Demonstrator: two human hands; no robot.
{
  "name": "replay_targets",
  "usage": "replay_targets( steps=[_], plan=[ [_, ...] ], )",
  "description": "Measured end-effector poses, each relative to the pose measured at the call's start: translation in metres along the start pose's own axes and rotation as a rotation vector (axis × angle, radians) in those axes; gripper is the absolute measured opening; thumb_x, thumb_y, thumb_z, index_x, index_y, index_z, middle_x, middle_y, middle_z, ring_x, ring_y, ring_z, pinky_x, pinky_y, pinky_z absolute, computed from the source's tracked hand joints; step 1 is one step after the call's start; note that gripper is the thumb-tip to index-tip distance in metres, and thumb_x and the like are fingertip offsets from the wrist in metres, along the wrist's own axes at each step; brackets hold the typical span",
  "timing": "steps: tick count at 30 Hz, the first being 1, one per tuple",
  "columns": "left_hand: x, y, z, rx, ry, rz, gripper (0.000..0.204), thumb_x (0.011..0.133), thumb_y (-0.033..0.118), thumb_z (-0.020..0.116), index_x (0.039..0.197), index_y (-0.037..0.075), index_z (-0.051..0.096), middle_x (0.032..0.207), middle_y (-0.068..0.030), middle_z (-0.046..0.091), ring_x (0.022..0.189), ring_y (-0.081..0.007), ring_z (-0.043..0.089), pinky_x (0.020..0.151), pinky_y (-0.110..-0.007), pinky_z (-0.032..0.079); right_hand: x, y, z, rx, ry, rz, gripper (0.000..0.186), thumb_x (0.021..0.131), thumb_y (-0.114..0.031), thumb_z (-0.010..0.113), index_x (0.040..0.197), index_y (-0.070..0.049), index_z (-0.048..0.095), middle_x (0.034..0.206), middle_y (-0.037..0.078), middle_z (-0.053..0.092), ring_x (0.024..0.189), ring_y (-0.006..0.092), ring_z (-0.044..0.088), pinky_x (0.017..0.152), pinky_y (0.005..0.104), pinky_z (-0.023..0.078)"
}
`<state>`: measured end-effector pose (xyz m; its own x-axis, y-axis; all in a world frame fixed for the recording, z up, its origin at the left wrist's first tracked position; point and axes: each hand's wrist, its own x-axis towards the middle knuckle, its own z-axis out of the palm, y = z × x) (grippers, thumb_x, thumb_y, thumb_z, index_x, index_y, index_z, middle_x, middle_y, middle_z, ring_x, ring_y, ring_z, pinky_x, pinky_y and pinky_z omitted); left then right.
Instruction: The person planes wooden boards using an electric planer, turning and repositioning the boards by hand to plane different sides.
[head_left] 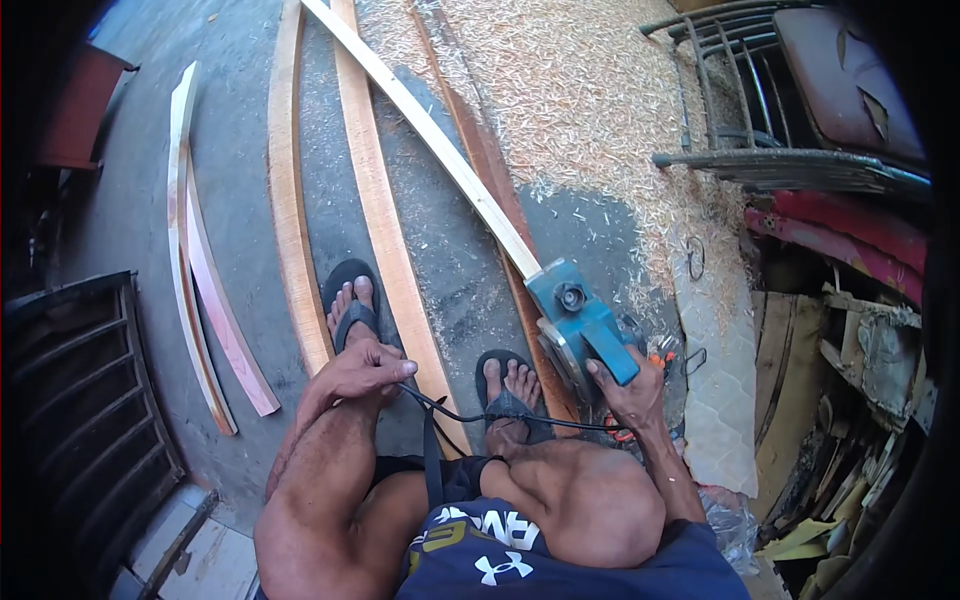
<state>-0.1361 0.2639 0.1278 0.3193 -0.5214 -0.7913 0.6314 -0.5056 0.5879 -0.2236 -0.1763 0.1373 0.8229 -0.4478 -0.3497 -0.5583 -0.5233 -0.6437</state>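
My right hand (634,389) is wrapped round the handle of a teal electric planer (577,309), at the near end of a long pale wooden strip (440,150). That strip slants from the top of the view down to the planer's front, crossing over other boards. Between the fingers of my left hand (366,371), beside my left knee, is the black power cord (465,414). The cord runs across between my knees toward the planer. Where the planer's sole meets the wood is hidden from view.
Two longer boards (287,180) (385,230) and a darker reddish one (490,160) lie along the floor. Two thin strips (185,250) rest farther left. Wood shavings (590,90) cover the far right. A metal-framed chair (740,90) and scrap wood (860,400) stand right; a black slatted frame (90,380) left.
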Motion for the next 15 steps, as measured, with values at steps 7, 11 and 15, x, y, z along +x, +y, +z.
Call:
replay_targets(
  steps=[7, 11, 15],
  plan=[
    [0.018, 0.000, -0.018, -0.033, 0.012, 0.030, 0.050, 0.104, 0.036, 0.059, 0.068, 0.003, 0.067, 0.060, 0.0038, 0.053, 0.059, -0.0063, 0.044, 0.057, -0.025, 0.035, 0.119, -0.077, 0.043, 0.012, 0.027, -0.143, 0.037, 0.087, -0.033, 0.078, 0.100, 0.001, 0.072, 0.068, 0.018, 0.068, 0.061, 0.0264, 0.071, 0.059, 0.0379, 0.054],
    [0.052, -0.002, -0.039, -0.022, 0.034, 0.050, 0.050, 0.104, 0.036, 0.058, 0.067, 0.003, 0.067, 0.060, 0.0040, 0.053, 0.059, -0.0062, 0.044, 0.057, -0.025, 0.034, 0.193, -0.143, 0.073, -0.015, -0.002, -0.173, 0.040, 0.089, -0.040, 0.073, 0.089, 0.000, 0.074, 0.062, 0.015, 0.066, 0.058, 0.0235, 0.067, 0.059, 0.0403, 0.053],
    [0.091, 0.002, -0.050, -0.019, 0.055, 0.066, 0.051, 0.104, 0.037, 0.058, 0.067, 0.003, 0.067, 0.060, 0.0042, 0.053, 0.058, -0.0062, 0.044, 0.056, -0.026, 0.034, 0.272, -0.191, 0.094, -0.090, -0.066, -0.137, 0.057, 0.086, -0.055, 0.068, 0.080, 0.001, 0.073, 0.060, 0.015, 0.065, 0.058, 0.0234, 0.065, 0.058, 0.0401, 0.052]
  ],
)
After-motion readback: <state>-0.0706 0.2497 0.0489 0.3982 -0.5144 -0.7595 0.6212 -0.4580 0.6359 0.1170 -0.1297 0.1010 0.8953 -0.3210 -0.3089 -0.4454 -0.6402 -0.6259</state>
